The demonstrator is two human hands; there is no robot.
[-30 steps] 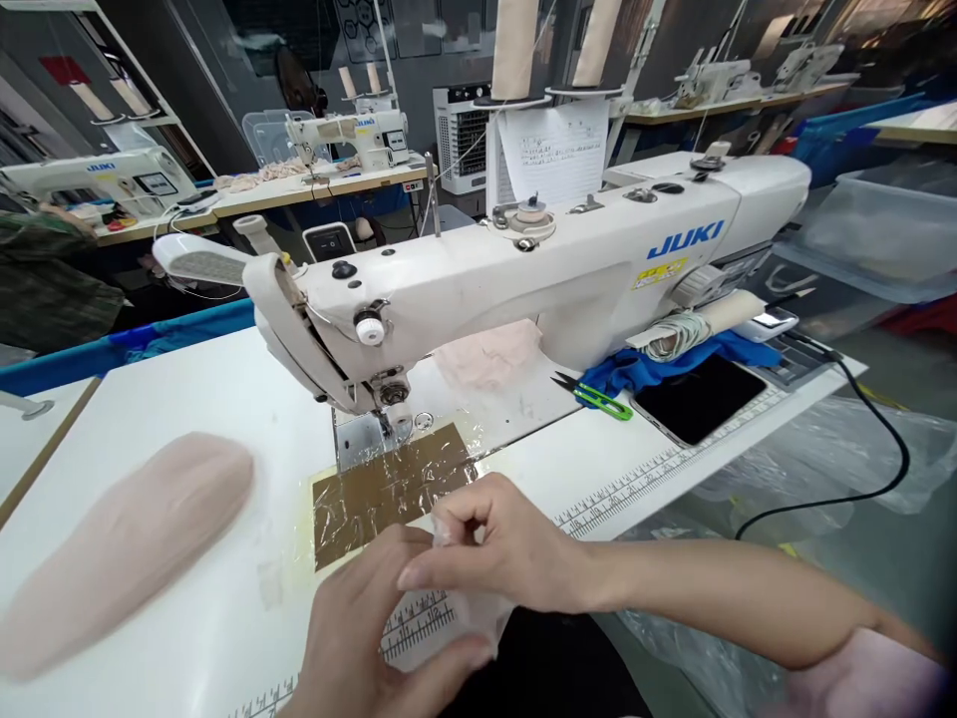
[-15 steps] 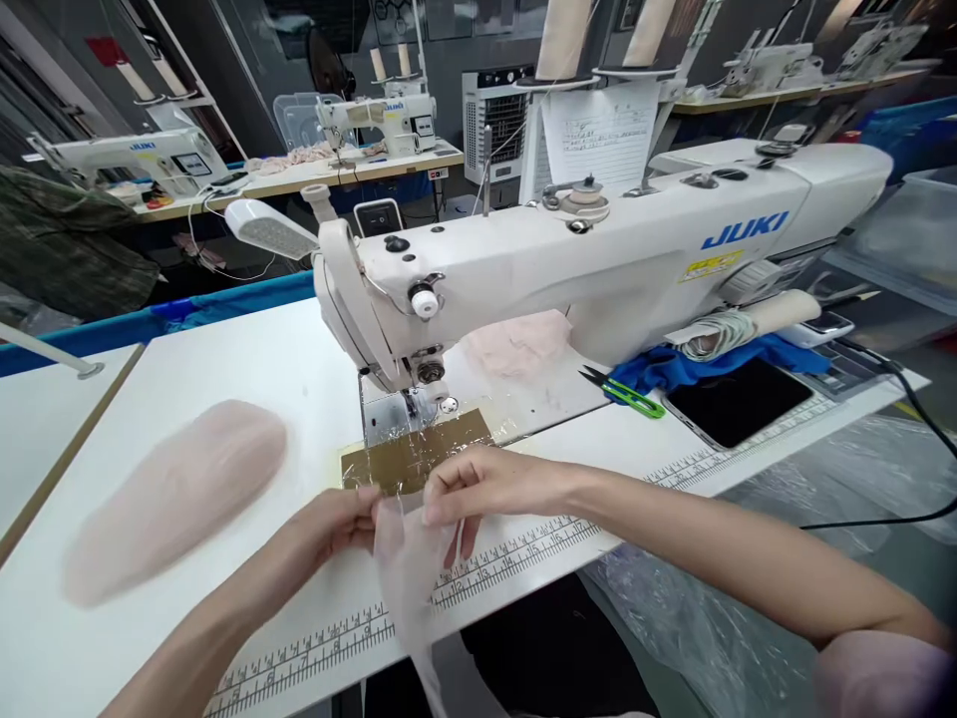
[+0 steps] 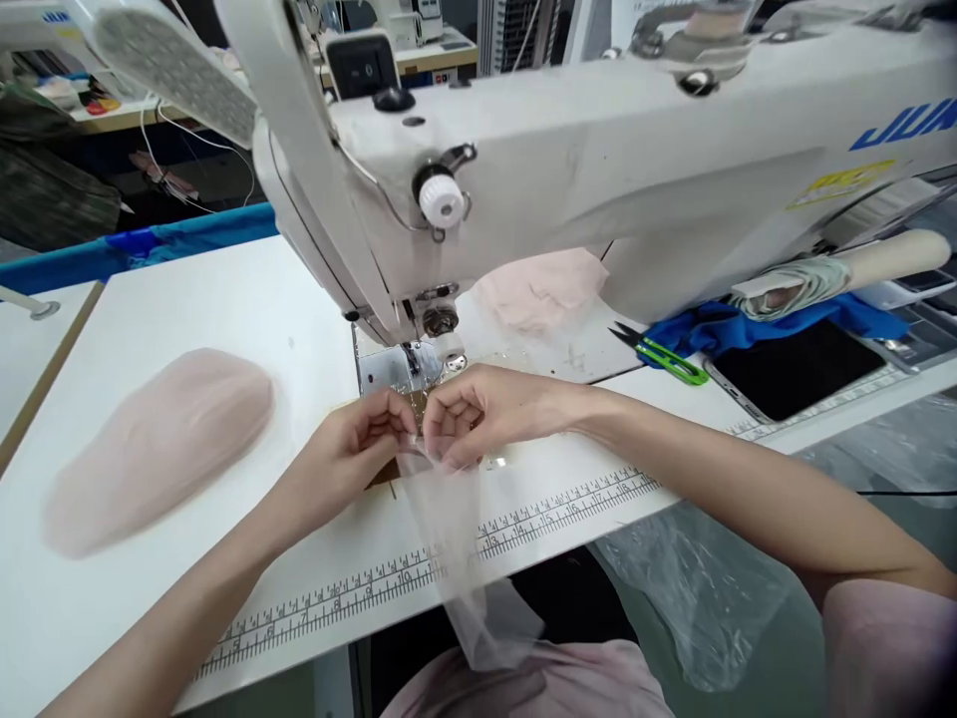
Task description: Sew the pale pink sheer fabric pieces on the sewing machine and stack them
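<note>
A strip of thin, sheer pale pink fabric hangs from my two hands over the table's front edge towards my lap. My left hand pinches its upper edge from the left. Close beside it, my right hand pinches the same edge, fingers curled. Both hands are just in front of the needle and presser foot of a white sewing machine. Beneath them a brown taped patch on the table is mostly covered by the hands.
Left on the white table lies a pale pink fabric piece; another bunched piece sits behind the needle. Green thread snips, a phone and blue cloth are at right. A printed ruler runs along the front edge.
My view has moved closer to the machine. Both hands, still pinching the sheer fabric, are nearer the presser foot and cover more of the brown patch.
</note>
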